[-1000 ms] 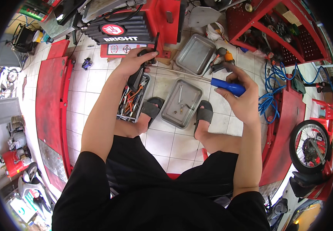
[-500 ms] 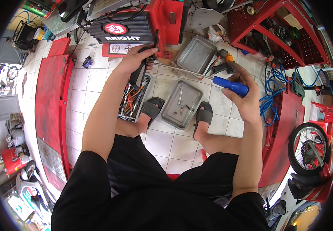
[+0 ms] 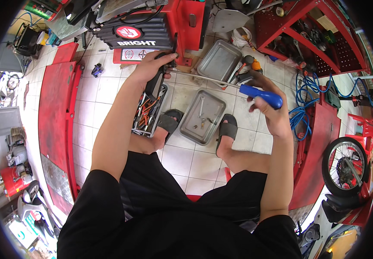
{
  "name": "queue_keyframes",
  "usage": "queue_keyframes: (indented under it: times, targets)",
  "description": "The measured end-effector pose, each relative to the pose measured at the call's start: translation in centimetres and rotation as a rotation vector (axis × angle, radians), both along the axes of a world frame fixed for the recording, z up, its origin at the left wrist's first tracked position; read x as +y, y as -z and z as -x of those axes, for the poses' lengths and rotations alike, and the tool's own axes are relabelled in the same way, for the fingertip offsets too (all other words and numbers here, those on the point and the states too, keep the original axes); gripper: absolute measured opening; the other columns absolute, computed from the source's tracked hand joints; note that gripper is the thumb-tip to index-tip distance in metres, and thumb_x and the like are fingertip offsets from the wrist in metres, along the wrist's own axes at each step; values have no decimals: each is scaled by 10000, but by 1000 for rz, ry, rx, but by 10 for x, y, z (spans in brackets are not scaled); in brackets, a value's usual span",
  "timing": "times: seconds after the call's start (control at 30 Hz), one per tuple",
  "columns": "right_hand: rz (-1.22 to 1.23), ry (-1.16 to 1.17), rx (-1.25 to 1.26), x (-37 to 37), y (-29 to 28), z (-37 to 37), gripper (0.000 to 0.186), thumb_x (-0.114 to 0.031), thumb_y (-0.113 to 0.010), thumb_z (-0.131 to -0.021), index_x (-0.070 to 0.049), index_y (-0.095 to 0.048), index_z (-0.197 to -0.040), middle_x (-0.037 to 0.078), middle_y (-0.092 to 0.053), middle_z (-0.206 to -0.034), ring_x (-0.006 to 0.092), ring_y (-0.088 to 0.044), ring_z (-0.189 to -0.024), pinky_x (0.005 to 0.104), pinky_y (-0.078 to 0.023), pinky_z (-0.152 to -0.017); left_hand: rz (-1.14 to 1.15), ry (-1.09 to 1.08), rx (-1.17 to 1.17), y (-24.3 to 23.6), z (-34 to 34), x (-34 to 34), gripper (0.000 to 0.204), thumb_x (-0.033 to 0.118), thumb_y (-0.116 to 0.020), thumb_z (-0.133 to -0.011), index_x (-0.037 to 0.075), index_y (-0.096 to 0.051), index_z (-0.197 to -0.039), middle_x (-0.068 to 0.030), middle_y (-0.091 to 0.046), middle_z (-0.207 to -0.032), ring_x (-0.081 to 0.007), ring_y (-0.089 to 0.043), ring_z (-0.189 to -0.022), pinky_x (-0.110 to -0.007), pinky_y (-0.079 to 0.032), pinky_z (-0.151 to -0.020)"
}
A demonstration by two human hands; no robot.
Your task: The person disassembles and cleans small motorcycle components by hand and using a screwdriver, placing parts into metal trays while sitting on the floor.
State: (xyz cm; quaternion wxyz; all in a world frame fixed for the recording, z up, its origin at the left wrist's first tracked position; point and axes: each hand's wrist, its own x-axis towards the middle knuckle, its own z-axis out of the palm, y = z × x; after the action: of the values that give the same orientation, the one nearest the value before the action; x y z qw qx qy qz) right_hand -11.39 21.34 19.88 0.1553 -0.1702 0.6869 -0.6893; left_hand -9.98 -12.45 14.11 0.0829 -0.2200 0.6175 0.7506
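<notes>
Below my left hand (image 3: 151,70), a grey toolbox (image 3: 162,111) sat on the tiles, crowded with tools. Between my hands and nearer my body lay a metal tray (image 3: 192,115) holding a wrench (image 3: 201,106) and small loose parts; a second tray (image 3: 218,60) lay farther out, beyond the gap between them. A red-and-black machine (image 3: 186,26) stood past my left hand, and a red platform (image 3: 57,108) lay well to its left. Right of my right hand (image 3: 277,117) I had a tangled blue hose (image 3: 300,114), then, farther right, a spoked wheel (image 3: 347,167). Beyond that hand stood a red rack (image 3: 269,26).
</notes>
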Motion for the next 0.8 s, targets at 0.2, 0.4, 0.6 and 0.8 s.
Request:
queue_keyframes:
  times: [0.2,0.4,0.6,0.8]
  targets:
    - [4,107,-261,23,-1,11,528,-417,-427,-1012,58,-633,-1114,10,-501,-586,71,-484,-531,218,-358,-479,5,15,14,-3,5,4,318,208,-719,-892,12,-635,-1127,-68,-614,-911,-138,-572,-762,-273,-476,-561]
    - [-116,63,102,11,6,9,440,-275,-540,-968,66,-574,-1245,50,-591,-822,100,-520,-682,228,-379,-516,-51,-55,-3,0,2,-9,338,205,-699,-904,-12,-627,-1154,-80,-609,-929,-162,-568,-751,-294,-481,-541]
    - [-387,114,-193,6,-4,12,420,-170,-592,-954,45,-558,-1314,9,-570,-713,84,-517,-678,254,-420,-560,86,7,23,-3,1,-3,392,244,-719,-886,-3,-624,-1175,-68,-617,-949,-160,-628,-788,-279,-521,-587]
    - [-130,108,75,-2,10,4,476,-42,-667,-853,35,-567,-1313,33,-574,-793,106,-525,-686,199,-445,-751,64,27,38,6,-1,-10,373,278,-713,-890,37,-646,-1167,-50,-649,-972,-135,-653,-814,-268,-534,-600]
